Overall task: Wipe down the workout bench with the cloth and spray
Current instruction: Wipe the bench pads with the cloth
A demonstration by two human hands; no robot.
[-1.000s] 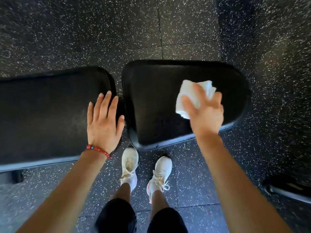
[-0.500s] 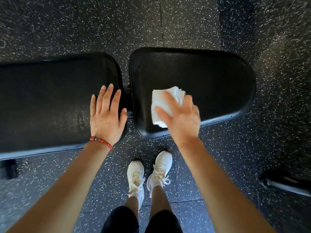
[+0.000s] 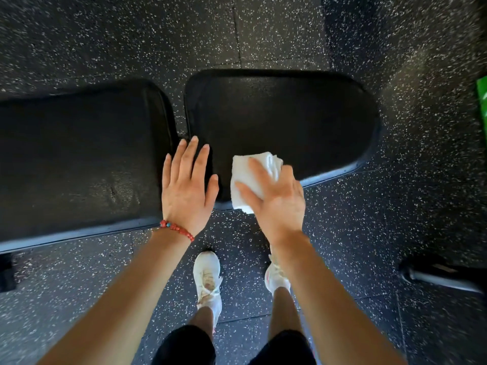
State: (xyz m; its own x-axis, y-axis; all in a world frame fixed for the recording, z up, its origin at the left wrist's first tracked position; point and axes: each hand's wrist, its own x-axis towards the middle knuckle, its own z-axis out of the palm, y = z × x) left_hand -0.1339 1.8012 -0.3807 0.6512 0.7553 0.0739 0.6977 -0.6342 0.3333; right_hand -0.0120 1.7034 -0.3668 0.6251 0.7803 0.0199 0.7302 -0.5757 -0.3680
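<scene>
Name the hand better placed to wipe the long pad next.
Probably the right hand: it already holds the white cloth on the seat pad. The left hand is open, cloth-free, beside the long pad.

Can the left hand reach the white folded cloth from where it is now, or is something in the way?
Probably yes. The left hand lies flat just beside the white folded cloth, with only bare black padded bench seat between them. But the right hand already covers and presses the cloth.
</scene>
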